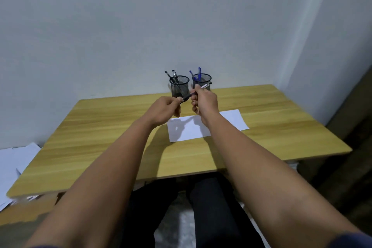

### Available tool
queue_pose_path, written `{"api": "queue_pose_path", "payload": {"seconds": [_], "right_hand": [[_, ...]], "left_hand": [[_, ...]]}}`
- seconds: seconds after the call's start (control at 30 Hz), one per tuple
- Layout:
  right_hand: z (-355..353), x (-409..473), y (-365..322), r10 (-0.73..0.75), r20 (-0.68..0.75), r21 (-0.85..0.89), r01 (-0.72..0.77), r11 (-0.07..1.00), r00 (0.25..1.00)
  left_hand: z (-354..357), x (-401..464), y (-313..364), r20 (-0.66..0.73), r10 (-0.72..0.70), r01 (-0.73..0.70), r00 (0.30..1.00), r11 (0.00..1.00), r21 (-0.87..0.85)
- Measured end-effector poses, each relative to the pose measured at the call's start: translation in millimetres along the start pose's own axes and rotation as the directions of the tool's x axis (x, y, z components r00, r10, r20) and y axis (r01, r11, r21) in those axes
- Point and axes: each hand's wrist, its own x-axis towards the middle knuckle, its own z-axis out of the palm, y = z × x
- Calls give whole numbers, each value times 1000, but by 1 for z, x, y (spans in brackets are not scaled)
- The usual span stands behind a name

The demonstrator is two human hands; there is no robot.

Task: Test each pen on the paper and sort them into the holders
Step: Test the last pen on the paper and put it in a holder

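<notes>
From the head view, the person holds one pen (198, 89) in the air above the paper (231, 120), the left hand (165, 107) pinching its dark end and the right hand (204, 99) gripping the clear barrel. I think the cap should be pulled straight along the pen, without bending. The pen is thin, black at the ends, just before the two mesh holders (179, 86).

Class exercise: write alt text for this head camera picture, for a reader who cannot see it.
Two bare hands hold one pen in the air above a wooden table, the left hand gripping its dark end and the right hand its barrel. A white sheet of paper lies below; behind stand two mesh holders, the left holder with black pens, the right holder with blue.
</notes>
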Motion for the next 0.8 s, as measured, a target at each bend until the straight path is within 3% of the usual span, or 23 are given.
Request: {"api": "queue_pose_path", "payload": {"seconds": [0.13,0.23,0.33,0.4,0.47,0.53,0.6,0.7,0.8], "right_hand": [[-12,9,4,86,-110,48,-81,996,990],[-41,24,0,171,-275,208,-115,971,946],[-82,40,-18,109,-361,153,-56,987,926],[-98,45,-28,31,-340,78,-5,997,940],[-105,47,-32,-36,-299,-11,35,999,953],[-111,49,-27,-80,-261,-82,60,995,962],[-119,53,-20,-120,-238,-135,90,987,964],[-125,59,-8,-146,-211,-175,109,978,967],[-123,66,-1,-143,-155,-197,111,974,977]], "left_hand": [[25,-2,16,37,-10,9,999,1000,5],[26,-5,8,113,-45,43,993,999,21],[10,-11,-28,-14,-88,89,996,986,142],[-3,-12,-57,-187,-101,159,977,932,326],[-11,-12,-81,-306,-68,232,950,809,540],[-16,-13,-100,-332,9,243,943,663,708],[-17,-13,-115,-297,6,239,955,580,779],[-13,-11,-125,-284,-36,253,958,570,782],[-2,-4,-119,-255,165,88,953,654,751]]}}
